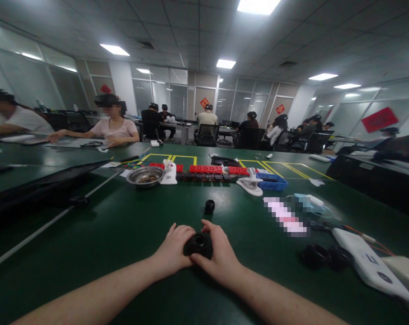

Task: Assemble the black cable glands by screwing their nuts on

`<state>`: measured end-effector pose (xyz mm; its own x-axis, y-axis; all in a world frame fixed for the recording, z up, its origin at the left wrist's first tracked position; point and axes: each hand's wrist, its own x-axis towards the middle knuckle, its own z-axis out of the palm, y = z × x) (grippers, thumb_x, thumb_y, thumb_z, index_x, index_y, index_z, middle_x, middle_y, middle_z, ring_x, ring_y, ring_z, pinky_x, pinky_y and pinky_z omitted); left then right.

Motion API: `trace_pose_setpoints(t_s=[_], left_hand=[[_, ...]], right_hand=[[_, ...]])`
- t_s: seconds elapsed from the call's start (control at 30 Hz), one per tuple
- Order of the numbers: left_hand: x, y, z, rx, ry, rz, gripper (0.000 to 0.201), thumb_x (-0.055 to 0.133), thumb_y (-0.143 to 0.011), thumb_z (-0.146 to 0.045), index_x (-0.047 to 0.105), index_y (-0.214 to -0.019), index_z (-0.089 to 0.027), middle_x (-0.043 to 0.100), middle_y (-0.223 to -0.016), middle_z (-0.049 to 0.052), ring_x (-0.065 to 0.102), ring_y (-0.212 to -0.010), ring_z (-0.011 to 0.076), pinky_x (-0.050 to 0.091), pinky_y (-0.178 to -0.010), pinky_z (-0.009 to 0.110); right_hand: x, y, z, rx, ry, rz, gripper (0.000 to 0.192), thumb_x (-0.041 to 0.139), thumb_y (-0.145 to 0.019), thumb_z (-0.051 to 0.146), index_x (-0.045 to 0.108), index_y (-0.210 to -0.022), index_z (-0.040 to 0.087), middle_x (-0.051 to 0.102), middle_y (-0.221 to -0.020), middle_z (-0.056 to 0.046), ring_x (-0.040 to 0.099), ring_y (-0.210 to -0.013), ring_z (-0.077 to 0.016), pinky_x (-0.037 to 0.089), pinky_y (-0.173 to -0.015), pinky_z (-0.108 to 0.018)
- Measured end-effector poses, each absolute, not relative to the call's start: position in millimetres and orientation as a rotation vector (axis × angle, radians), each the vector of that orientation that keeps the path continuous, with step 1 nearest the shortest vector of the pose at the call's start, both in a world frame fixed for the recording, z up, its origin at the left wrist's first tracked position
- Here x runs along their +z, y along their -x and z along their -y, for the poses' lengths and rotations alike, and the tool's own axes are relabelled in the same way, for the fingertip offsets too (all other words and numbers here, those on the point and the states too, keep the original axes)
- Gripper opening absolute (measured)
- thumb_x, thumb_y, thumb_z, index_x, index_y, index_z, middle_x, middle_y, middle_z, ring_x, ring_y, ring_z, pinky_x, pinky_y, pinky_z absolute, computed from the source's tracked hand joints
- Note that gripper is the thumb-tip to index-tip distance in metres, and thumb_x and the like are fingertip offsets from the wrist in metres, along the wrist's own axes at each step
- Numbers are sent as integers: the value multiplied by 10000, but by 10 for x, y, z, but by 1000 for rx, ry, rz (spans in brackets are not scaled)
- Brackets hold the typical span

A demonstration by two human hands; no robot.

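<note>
Between my two hands, low on the green table, is a black rounded piece with a round opening facing up. My left hand curves around its left side. My right hand closes on it from the right, thumb in front and fingers behind. The piece's lower part is hidden by my hands. A smaller black ring-shaped piece stands just beyond my fingertips, apart from them. Off to the right lie a pair of similar black round pieces, blurred.
Farther back are a metal bowl of small parts, a white clip, a row of red blocks and a blue bin. A white power-bank-like device lies right. A co-worker sits across the table.
</note>
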<state>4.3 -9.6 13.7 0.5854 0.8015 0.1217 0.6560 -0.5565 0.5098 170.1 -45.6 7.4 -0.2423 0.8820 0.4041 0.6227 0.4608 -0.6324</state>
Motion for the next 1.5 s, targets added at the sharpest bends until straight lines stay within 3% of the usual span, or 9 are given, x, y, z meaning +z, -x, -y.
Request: trace_pose_setpoints(t_s=[0.1, 0.27, 0.57, 0.7, 0.87, 1.0, 1.2, 1.37, 1.5], left_hand=[[137, -47, 97, 483, -2410, -1174, 400, 623, -599, -303, 523, -979, -227, 533, -1041, 36, 444, -1042, 246, 127, -996, 530], [123, -43, 81, 470, -2395, -1174, 429, 630, -603, -353, 517, -996, -223, 531, -1053, 49, 442, -1048, 242, 120, -995, 533], [110, -34, 88, 484, -2400, -1171, 425, 632, -603, -346, 515, -995, -232, 525, -1049, 37, 443, -1046, 242, 123, -998, 526], [133, -39, 105, 496, -2407, -1167, 399, 634, -601, -333, 520, -970, -238, 534, -1029, 30, 450, -1035, 237, 131, -996, 524], [97, -37, 75, 486, -2404, -1170, 438, 636, -601, -393, 516, -989, -230, 527, -1047, 41, 443, -1045, 243, 124, -997, 524], [73, -29, 62, 480, -2400, -1173, 436, 633, -598, -340, 512, -1002, -232, 525, -1052, 38, 443, -1047, 241, 122, -998, 521], [85, -33, 79, 509, -2400, -1169, 428, 625, -607, -343, 510, -1003, -231, 530, -1039, 39, 450, -1035, 243, 130, -999, 515], [93, -39, 76, 486, -2407, -1179, 426, 632, -593, -305, 512, -994, -229, 529, -1045, 38, 450, -1037, 239, 130, -997, 517], [88, -35, 72, 497, -2405, -1168, 443, 623, -611, -347, 502, -1020, -229, 531, -1048, 36, 452, -1039, 241, 135, -998, 518]], right_hand=[[72, -1701, 450, 438, 1271, 1951, 605, 611, -619, 194, 350, -1164, 181, 494, -989, -59, 465, -941, -212, 356, -872, -389], [79, -1711, 449, 465, 1214, 2013, 703, 633, -608, 217, 287, -1219, 183, 475, -1071, -74, 437, -1006, -229, 317, -907, -411], [61, -1717, 442, 465, 1238, 1984, 689, 648, -606, 243, 309, -1204, 192, 485, -1032, -62, 453, -972, -222, 332, -889, -397], [69, -1722, 441, 463, 1288, 1948, 575, 638, -616, 216, 381, -1130, 191, 505, -972, -51, 472, -926, -212, 354, -862, -388], [73, -1714, 449, 437, 1244, 1960, 687, 682, -580, 284, 344, -1170, 191, 470, -1071, -74, 436, -1008, -236, 334, -888, -400], [63, -1707, 446, 433, 1301, 1922, 603, 667, -587, 258, 388, -1117, 191, 503, -979, -56, 474, -930, -222, 365, -850, -391], [56, -1705, 452, 422, 1205, 1976, 681, 642, -614, 245, 306, -1204, 190, 467, -1100, -74, 422, -1037, -225, 314, -916, -397], [39, -1703, 440, 435, 1283, 1927, 595, 645, -607, 237, 374, -1134, 188, 505, -987, -58, 472, -945, -216, 360, -862, -389], [72, -1702, 455, 457, 1196, 1993, 634, 614, -638, 227, 315, -1196, 195, 489, -1067, -70, 447, -1012, -223, 331, -898, -400]])
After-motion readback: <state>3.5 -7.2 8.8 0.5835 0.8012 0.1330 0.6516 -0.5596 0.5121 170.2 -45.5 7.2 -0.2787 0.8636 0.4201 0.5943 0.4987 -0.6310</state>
